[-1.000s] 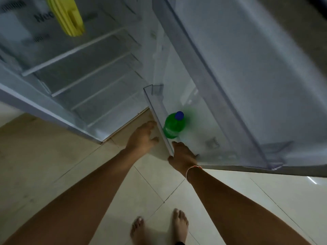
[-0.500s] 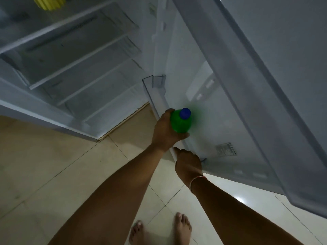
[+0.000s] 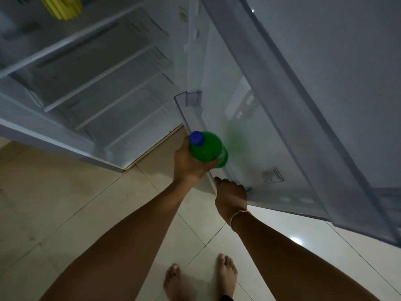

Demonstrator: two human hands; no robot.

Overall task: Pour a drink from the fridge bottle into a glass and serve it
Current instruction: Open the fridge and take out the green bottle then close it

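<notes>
L hand [image 3: 191,164] wrapped round green bottle [image 3: 207,149], blue cap [image 3: 197,138] on, held tilted at front rail of lower door bin [image 3: 184,105]. R hand [image 3: 231,197] grips edge of fridge door [image 3: 325,105], fingers curled. Fridge open, bare feet on tile

The green plastic bottle with a blue screw cap [image 3: 206,148] is closed and tilted, its cap leaning toward the fridge interior. It sits at the clear door-shelf rim [image 3: 191,118], gripped around its upper body by the left hand [image 3: 188,164].
</notes>
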